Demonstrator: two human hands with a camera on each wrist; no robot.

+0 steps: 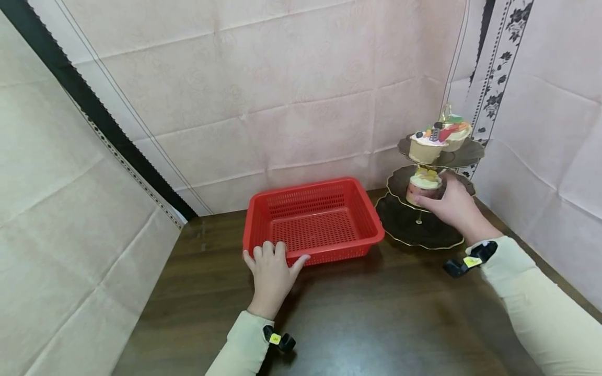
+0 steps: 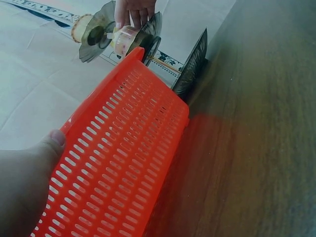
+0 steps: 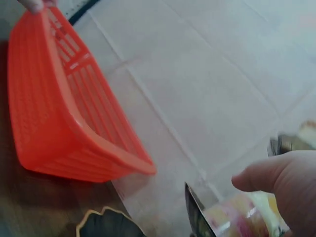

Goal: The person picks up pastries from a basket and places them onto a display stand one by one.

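A red perforated plastic basket (image 1: 338, 254) stands on the dark table. My left hand (image 1: 273, 274) grips its near rim, fingers over the edge; in the left wrist view the thumb (image 2: 55, 139) lies against the rim. At the right stands a three-tier stand (image 1: 414, 235) of dark, gold-edged plates. On its middle tier is a cupcake (image 1: 417, 189) with pale cream and a yellow topping, and my right hand (image 1: 456, 206) holds it, thumb in front. The fingers behind it are mostly hidden. The right wrist view shows the cupcake (image 3: 234, 217) beside the thumb (image 3: 261, 175).
Fruit-topped cupcakes (image 1: 425, 149) sit on the stand's top tier, just above my right hand. The stand's bottom plate lies close to the basket's right side. Pale cloth (image 1: 291, 125) hangs behind, with more cloth (image 1: 555, 130) at the right and left.
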